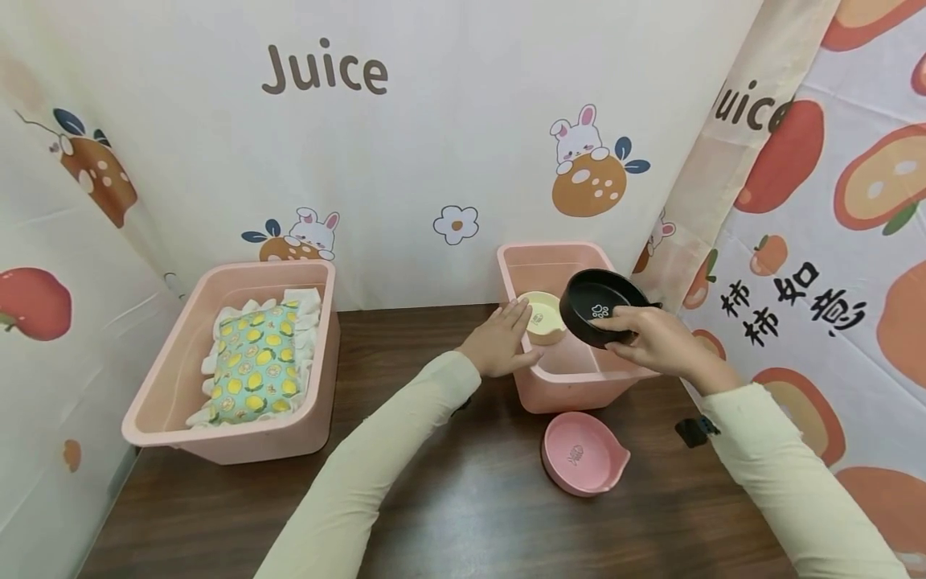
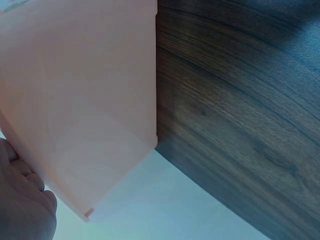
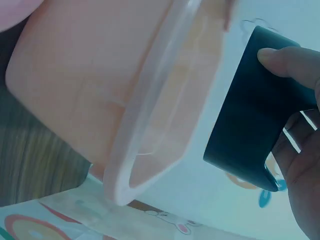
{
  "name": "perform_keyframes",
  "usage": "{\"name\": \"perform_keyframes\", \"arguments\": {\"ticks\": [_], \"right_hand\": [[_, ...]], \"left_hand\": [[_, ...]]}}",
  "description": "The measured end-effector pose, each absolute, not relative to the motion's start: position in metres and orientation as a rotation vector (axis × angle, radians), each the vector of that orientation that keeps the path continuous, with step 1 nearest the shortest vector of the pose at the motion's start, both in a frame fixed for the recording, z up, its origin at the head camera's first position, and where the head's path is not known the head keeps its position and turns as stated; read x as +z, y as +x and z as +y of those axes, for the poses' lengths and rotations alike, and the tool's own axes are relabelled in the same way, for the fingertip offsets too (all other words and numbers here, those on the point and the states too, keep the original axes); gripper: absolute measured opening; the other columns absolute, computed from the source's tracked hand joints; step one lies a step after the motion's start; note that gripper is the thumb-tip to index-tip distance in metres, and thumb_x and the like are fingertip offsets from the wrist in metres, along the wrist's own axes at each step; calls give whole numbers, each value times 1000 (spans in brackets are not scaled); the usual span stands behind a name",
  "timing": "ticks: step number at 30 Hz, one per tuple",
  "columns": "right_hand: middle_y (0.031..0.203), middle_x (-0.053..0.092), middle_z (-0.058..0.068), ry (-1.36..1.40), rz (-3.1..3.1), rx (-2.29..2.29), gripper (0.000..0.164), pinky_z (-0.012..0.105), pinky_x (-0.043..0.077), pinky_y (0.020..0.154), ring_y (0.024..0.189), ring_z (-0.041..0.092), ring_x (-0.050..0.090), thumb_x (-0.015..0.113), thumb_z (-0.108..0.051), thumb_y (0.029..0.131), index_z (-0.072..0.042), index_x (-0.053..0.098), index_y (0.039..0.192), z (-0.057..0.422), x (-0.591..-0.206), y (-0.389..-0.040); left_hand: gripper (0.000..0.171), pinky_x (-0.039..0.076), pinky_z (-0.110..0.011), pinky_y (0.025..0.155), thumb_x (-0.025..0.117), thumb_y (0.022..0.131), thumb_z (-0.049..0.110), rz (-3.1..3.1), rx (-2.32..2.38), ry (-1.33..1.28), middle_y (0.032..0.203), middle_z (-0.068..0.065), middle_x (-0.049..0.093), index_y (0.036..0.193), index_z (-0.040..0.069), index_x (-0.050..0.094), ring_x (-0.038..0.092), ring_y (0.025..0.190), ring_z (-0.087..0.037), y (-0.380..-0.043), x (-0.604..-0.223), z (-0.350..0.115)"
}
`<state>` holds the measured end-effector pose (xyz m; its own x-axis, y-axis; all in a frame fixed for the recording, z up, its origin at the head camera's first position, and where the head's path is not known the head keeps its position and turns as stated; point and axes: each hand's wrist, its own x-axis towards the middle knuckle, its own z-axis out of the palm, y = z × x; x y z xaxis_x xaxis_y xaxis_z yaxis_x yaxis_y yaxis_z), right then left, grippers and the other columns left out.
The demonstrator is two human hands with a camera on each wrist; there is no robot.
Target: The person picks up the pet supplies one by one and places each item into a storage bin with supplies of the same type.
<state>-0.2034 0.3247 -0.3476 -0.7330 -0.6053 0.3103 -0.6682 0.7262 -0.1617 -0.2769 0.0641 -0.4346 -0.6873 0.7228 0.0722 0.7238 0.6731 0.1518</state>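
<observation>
Black and round, a bowl point(image 1: 587, 296) hangs over the right-hand pink bin point(image 1: 564, 394), held in the right hand point(image 1: 661, 342). That grip is narrow and firm: one digit lies over the inside of the bowl, beside a pale paw print, while others press its outer wall. From the right wrist, the bowl shows apart from the bin, above its rim.

The left hand point(image 1: 499, 344) lies at the left rim of the same bin, its fingers nearly straight and holding nothing. Its fingertips are right by a yellow bowl point(image 1: 538, 315) that sits inside the bin, toward the left wall; whether they touch it, I cannot tell.

A pink bowl point(image 1: 582, 452) with a small spout stands on the dark wooden table point(image 1: 448, 498), just in front of the bin, its spout pointing right.

Well apart on the left stands another pink bin point(image 1: 292, 442), with a frilled lemon-print cushion point(image 1: 256, 366) in it. White cloth point(image 1: 405, 177) hangs behind, printed with rabbits, a flower and the word "Juice"; fruit-patterned cloth point(image 1: 868, 322) covers the right side. Pale sleeves point(image 1: 394, 442) cover both arms.
</observation>
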Motion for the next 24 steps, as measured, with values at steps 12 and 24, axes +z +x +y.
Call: {"name": "perform_keyframes", "arguments": {"ticks": [12, 24], "right_hand": [[95, 73, 5, 1165, -2916, 353, 34, 42, 53, 74, 85, 19, 66, 79, -2, 70, -8, 76, 104, 321, -387, -245], [97, 74, 5, 1260, -3049, 495, 34, 43, 53, 85, 95, 22, 68, 79, -2, 72, -6, 75, 105, 315, -421, -263]], "left_hand": [[84, 14, -38, 119, 35, 95, 61, -2880, -290, -1223, 161, -11, 9, 153, 3, 15, 9, 148, -23, -276, -434, 66], [83, 11, -37, 120, 35, 96, 61, -2881, -289, -1231, 161, -9, 9, 153, 4, 16, 9, 148, -24, -276, -434, 63]]}}
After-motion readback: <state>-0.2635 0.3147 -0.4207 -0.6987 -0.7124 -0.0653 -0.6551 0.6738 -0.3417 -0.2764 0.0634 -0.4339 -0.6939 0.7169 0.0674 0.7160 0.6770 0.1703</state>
